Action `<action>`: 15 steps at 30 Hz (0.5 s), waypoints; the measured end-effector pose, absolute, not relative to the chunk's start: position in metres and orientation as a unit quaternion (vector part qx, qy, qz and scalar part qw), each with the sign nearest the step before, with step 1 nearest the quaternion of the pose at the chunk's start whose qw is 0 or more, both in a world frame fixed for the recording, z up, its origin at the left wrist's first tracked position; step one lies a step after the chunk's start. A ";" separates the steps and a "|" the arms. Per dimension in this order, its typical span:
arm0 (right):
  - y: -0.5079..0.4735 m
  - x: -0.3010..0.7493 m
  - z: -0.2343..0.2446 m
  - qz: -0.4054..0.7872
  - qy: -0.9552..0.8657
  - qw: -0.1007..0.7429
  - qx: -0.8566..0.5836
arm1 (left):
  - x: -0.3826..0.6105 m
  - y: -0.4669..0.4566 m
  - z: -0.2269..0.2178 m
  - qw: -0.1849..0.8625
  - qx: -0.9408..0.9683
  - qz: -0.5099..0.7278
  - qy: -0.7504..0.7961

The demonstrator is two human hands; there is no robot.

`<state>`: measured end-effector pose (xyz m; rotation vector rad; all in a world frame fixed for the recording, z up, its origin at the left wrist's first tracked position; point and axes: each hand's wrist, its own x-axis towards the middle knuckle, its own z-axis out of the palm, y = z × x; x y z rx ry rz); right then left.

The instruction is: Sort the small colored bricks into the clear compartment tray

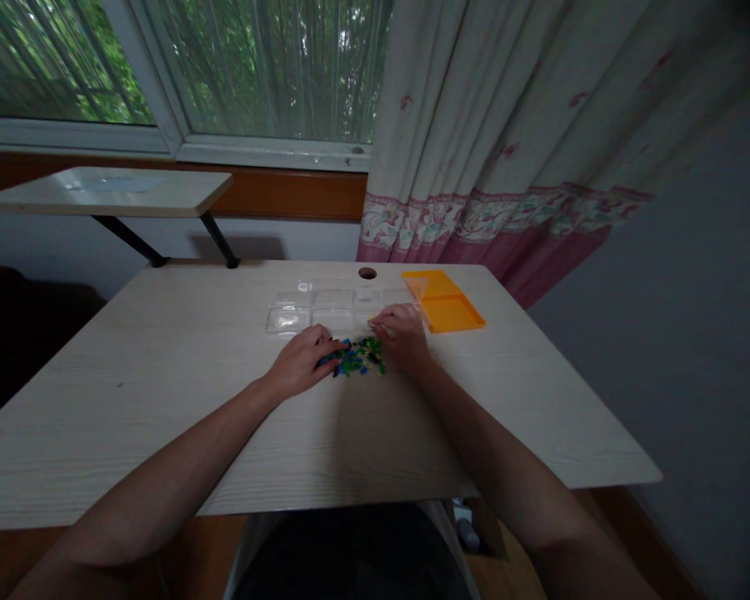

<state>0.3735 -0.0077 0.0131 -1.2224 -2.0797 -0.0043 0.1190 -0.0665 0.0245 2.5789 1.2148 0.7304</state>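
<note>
Coloured pieces (357, 358) flanked on both sides

My left hand (303, 360) lies palm down, fingers loosely curled, touching the small blue, green and yellow heap on the worktop (162, 375). My right hand (403, 333) touches its right edge, fingers bent. I cannot tell if either grips anything

Two hands, the left hand (301, 360) and the right hand (403, 333), at one desk (162, 400) with one heap of pieces (356, 358).
The heap's blue, green and yellow bits are too small and crowded to count singly. The desk also carries one clear compartment tray (325, 310), its cells too faint to number, and one orange tray (447, 304), and has one round hole (367, 272). Behind it are one smaller table (112, 190), one curtain (506, 125) and two window panes.
</note>
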 end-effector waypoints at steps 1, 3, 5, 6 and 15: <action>-0.009 0.372 0.015 0.008 -0.824 0.343 -0.452 | 0.119 -0.066 0.025 0.095 0.873 0.245 0.411; -0.013 0.370 0.018 0.026 -0.861 0.308 -0.404 | 0.118 -0.066 0.024 0.092 0.870 0.248 0.415; -0.018 0.366 0.021 0.043 -0.889 0.282 -0.358 | 0.117 -0.065 0.024 0.092 0.867 0.255 0.419; -0.020 0.365 0.021 0.049 -0.898 0.274 -0.339 | 0.116 -0.064 0.024 0.092 0.866 0.254 0.420; -0.024 0.360 0.018 0.048 -0.912 0.248 -0.323 | 0.118 -0.064 0.025 0.093 0.857 0.249 0.441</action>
